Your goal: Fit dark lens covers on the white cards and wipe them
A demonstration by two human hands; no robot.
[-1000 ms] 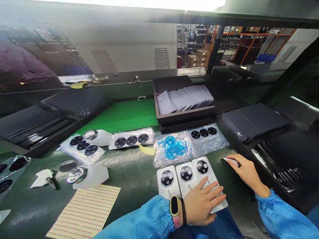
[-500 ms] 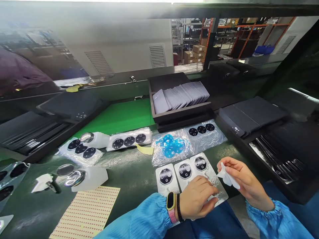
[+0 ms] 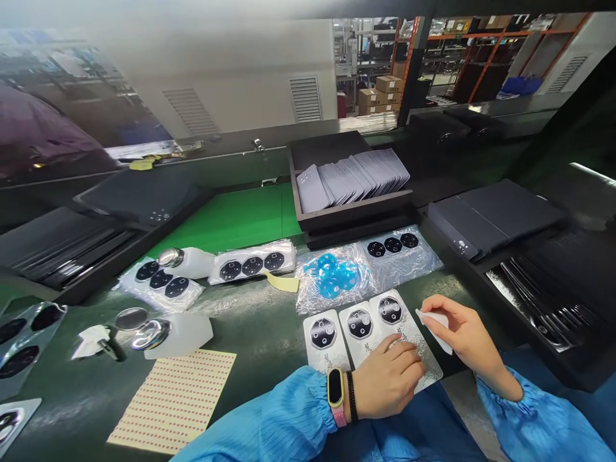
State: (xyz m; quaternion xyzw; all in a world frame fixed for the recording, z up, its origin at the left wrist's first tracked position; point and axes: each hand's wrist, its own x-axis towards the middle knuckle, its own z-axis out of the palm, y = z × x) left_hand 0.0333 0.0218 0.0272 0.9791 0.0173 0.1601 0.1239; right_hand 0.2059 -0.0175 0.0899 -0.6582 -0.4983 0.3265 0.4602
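Note:
My left hand lies over the lower part of the silvery panels, its fingers stretched out on the rightmost ones. Three panels show side by side: a left panel, a middle panel and a right panel, each with a black octagonal piece near the top. My right hand pinches a small white wipe between thumb and fingers, just right of the right panel. Beyond the panels lies a clear bag of blue film pieces.
A black tray holds a row of grey plates. Bags of black octagons, white bottles with metal tops, and a dotted sticker sheet lie leftward. Dark trays of panels stand at left and right.
My right hand has turned slightly, and the wipe now looks more folded against the fingers. My left hand has flattened more on the panels. The view has shifted slightly.

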